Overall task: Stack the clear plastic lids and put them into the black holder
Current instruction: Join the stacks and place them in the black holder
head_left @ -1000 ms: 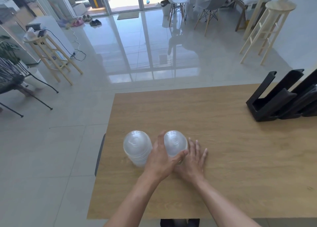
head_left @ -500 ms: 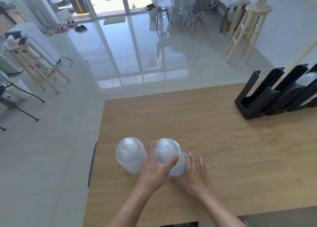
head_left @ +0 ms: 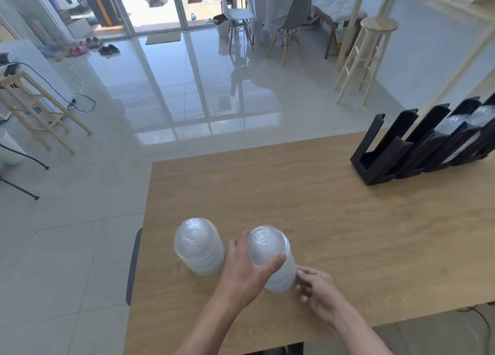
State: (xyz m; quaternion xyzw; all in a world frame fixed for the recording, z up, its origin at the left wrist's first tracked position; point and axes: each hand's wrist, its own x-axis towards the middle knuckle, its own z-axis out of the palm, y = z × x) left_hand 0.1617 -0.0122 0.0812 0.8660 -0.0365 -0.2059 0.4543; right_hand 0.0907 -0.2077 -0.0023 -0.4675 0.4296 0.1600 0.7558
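My left hand (head_left: 247, 270) grips the lid stack (head_left: 273, 261) near the worktop's (head_left: 348, 234) front-left corner; my right hand's (head_left: 320, 291) curled fingers touch its base.

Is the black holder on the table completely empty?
No, clear lids already sit in the far slots of the black holder.
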